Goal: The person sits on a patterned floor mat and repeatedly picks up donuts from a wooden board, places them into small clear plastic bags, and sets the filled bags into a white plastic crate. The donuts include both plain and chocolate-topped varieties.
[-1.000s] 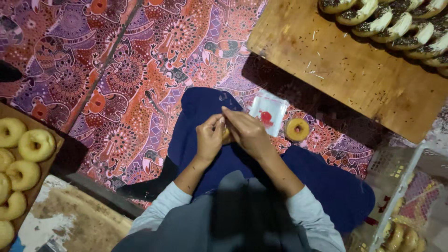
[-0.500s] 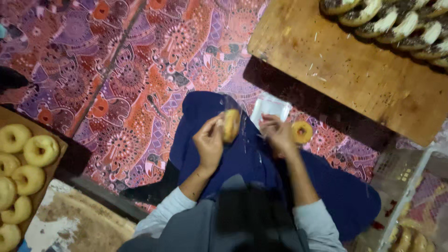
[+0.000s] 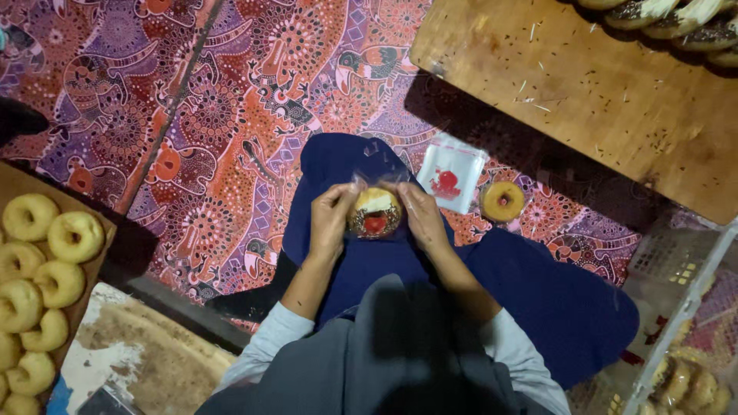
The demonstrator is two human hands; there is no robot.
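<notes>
Both hands at frame centre, over the lap in dark blue cloth. Left hand (image 3: 332, 223) and right hand (image 3: 425, 219) pinch one bagged donut (image 3: 374, 212) between them, left at its 9 o'clock edge, right at its 3 o'clock edge. Fingers (image 3: 338, 198) of each hand curl in and press on the clear plastic bag, thumbs toward the top; not spread. The donut inside has a pale topping patch above and a red mark below; the bag's top edge stands up at 12 o'clock.

One flat empty plastic bag (image 3: 451, 171) with a red print lies on the patterned floor mat (image 3: 200, 115) at 2 o'clock from the hands, close by. One loose plain donut (image 3: 503, 201) sits just beside that bag, at 3 o'clock from the hands, apart from the right hand.

Wooden desk (image 3: 584, 92) at 1 o'clock, scattered with crumbs. Along its far edge, a row of topped donuts (image 3: 676, 19), four partly visible, cut off by the frame.

Brown tray (image 3: 31, 180) at 9 o'clock, far left: about nine plain donuts (image 3: 75, 237) countable, some cropped.

White wire rack (image 3: 692, 300) at 4 o'clock; more donuts below it, blurred, count cannot tell.
</notes>
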